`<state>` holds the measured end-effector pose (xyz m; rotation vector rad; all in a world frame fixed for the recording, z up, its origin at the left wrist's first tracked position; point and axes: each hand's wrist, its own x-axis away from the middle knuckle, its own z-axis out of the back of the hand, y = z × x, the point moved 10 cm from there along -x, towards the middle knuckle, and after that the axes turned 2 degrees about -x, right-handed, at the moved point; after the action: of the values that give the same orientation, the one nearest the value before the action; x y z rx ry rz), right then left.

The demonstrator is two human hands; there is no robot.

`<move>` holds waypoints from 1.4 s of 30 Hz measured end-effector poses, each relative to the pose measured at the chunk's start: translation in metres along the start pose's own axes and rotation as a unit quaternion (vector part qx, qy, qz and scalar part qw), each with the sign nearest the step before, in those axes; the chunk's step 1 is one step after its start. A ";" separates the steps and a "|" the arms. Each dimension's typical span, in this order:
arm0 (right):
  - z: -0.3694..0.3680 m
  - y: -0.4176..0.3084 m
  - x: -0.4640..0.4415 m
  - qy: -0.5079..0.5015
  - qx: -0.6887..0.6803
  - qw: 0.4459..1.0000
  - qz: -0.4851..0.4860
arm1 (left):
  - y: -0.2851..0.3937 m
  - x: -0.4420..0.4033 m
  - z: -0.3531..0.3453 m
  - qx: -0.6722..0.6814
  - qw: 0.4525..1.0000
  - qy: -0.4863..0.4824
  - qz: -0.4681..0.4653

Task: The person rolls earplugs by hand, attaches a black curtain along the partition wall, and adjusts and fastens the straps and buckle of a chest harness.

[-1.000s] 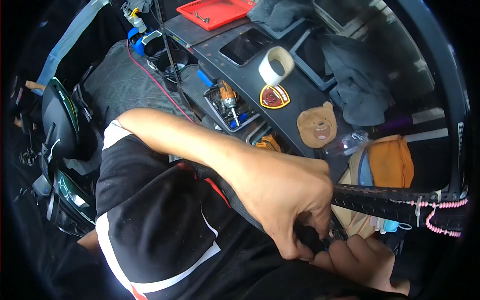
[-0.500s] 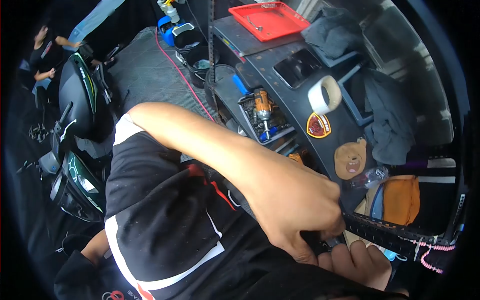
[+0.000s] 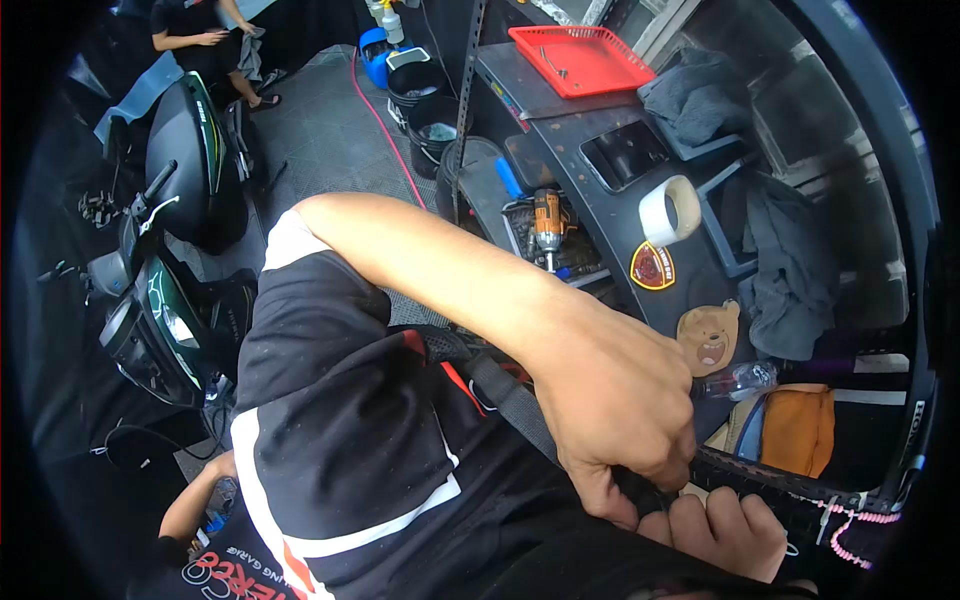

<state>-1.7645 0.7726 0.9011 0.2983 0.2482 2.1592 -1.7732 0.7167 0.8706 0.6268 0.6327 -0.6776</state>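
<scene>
My left hand [image 3: 625,400] reaches across from the left with its back up. Its thumb and fingers are closed around something dark that its own fingers mostly hide. A dark woven strap [image 3: 515,405] runs across my black shirt and passes behind this hand. Close by at the lower right, my right hand [image 3: 730,535] has its fingers curled, knuckles up; what they hold is hidden. The two hands nearly touch in front of the shirt.
A bench holds a red tray [image 3: 590,65], phone [image 3: 622,155], tape roll [image 3: 669,212], badge [image 3: 653,266] and bear-face piece [image 3: 708,338]. An orange power tool [image 3: 548,220] lies below. A motorcycle [image 3: 180,160] and two people [image 3: 190,40] [image 3: 240,560] are left.
The view has swung, so the bench and motorcycle sit further right and lower. A standing person shows more fully at the upper left. Both hands stay close together with fingers closed.
</scene>
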 end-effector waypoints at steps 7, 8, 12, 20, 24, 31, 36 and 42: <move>-0.002 -0.004 0.023 0.020 -0.028 0.999 0.017 | 0.009 -0.013 -0.012 0.056 0.998 0.003 -0.037; 0.002 -0.004 0.023 0.018 -0.018 0.999 0.022 | 0.009 -0.014 -0.011 0.082 0.995 0.008 -0.050; -0.007 0.000 0.036 0.024 -0.059 0.998 0.001 | 0.005 -0.016 -0.026 0.109 0.993 -0.032 -0.027; -0.005 0.006 0.047 0.002 -0.107 0.994 -0.021 | 0.006 -0.010 -0.031 0.129 0.990 -0.058 0.028; -0.017 0.011 0.049 -0.035 -0.166 0.986 -0.009 | 0.006 -0.006 -0.031 0.143 0.986 -0.068 0.054; -0.022 0.025 0.061 0.017 -0.169 0.982 -0.078 | 0.002 0.009 -0.037 0.178 0.954 -0.203 0.133; -0.019 0.026 0.062 0.028 -0.144 0.985 -0.094 | -0.005 0.001 -0.026 0.217 0.953 -0.172 0.123; -0.015 0.017 0.068 0.065 -0.140 0.987 -0.040 | -0.008 0.006 -0.052 0.263 0.941 -0.182 0.108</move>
<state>-1.8203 0.8178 0.8998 -0.0133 0.0279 2.1042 -1.7922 0.7457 0.8307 1.0182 0.0241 -0.7351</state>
